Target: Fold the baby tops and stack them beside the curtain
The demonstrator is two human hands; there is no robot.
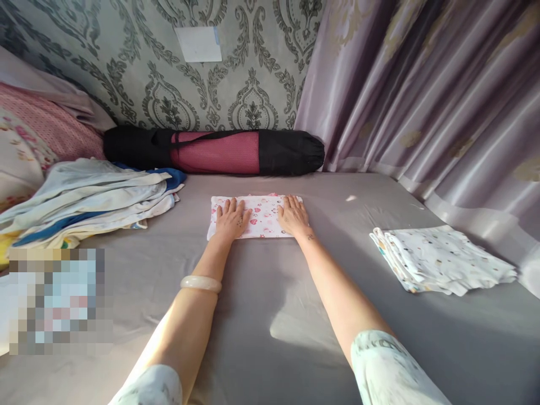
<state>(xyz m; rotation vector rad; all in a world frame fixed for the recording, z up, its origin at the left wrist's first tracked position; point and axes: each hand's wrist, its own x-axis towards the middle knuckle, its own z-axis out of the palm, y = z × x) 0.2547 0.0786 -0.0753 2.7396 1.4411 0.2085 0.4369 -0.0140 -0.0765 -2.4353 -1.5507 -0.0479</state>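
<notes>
A small folded white cloth with pink prints [264, 216] lies on the grey bed sheet [270, 315] ahead of me. My left hand [232, 218] rests flat on its left part, fingers spread. My right hand [293, 216] lies flat on its right part, fingers stretched out. Neither hand grips anything. A pale bangle [201, 283] sits on my left forearm.
A stack of folded white patterned cloths [441, 260] lies at the right. A loose pile of pale and blue clothes [88, 199] lies at the left. A black and pink rolled mat bag [215, 151] runs along the wall. Purple curtains [430, 95] hang at the right.
</notes>
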